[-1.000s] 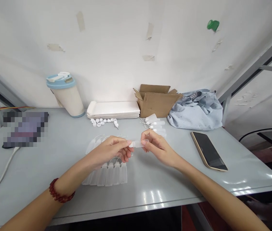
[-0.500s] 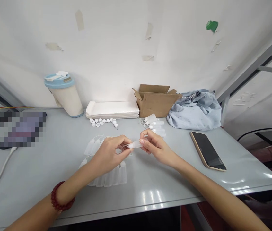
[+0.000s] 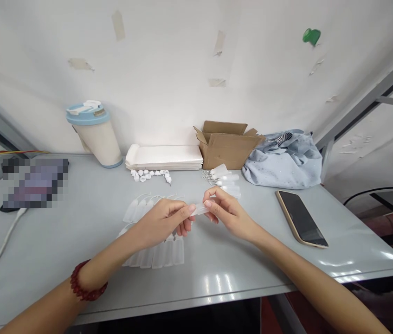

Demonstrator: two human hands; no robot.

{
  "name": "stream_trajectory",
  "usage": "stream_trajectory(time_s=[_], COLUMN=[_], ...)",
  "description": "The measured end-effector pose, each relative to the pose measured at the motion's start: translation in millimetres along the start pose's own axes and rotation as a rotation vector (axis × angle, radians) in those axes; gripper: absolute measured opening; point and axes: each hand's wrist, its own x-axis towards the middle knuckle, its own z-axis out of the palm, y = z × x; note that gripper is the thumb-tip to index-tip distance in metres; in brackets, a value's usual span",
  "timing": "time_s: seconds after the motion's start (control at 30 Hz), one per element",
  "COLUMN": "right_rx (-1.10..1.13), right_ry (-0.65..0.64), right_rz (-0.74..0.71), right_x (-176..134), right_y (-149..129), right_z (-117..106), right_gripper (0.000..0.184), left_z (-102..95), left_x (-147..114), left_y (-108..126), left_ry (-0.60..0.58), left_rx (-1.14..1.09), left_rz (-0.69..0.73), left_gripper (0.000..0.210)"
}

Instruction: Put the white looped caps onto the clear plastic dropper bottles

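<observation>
Between my two hands, above the middle of the table, is a small translucent squeeze bottle (image 3: 201, 209). My right hand (image 3: 227, 211) pinches its body between thumb and fingers. At the other end, my left hand (image 3: 168, 218) is closed with thumb and fingers on the bottle's capped end, and the cap is hidden behind them. Below and behind my left hand lie rows of similar translucent bottles (image 3: 157, 256), several with thin white cords at their tops. A smaller group of corded bottles (image 3: 229, 177) lies beyond my right hand.
Loose white caps (image 3: 147, 175) lie before a stack of white padded envelopes (image 3: 164, 157). Behind are an open cardboard box (image 3: 231, 150), a blue cloth bag (image 3: 283, 164) and a lidded tumbler (image 3: 97, 139). A phone (image 3: 300, 218) lies right; a blurred device (image 3: 36, 183) with a cable lies left.
My left thumb and fingers have shifted onto the bottle's capped end and now cover the white cap that showed before. My right hand keeps its hold. The view has shifted slightly.
</observation>
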Motion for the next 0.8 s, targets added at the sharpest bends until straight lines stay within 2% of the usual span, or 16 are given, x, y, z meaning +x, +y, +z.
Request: stream_trajectory(time_s=[0.17, 0.33, 0.47, 0.6, 0.8], right_rx=[-0.137, -0.457, -0.576, -0.559, -0.393], right_ry=[0.028, 0.117, 0.153, 0.169, 0.159], right_rz=[-0.035, -0.291, -0.399, -0.362, -0.186], right_x=[-1, -1, -1, -3, -3], right_y=[2, 8, 10, 9, 3], right_z=[1, 2, 2, 1, 1], right_gripper=[0.021, 0.020, 0.020, 0.020, 0.024], left_z=[-0.5, -2.7, -2.5, 0.6, 6.3], left_x=[-1, 0, 1, 0, -3], left_y=[3, 1, -1, 1, 3], left_ry=[0.023, 0.038, 0.043, 0.095, 0.210], left_rx=[-0.118, -0.230, -0.227, -0.085, 0.142], left_rz=[-0.044, -0.123, -0.117, -0.022, 0.088], left_gripper=[0.039, 0.038, 0.040, 0.037, 0.029])
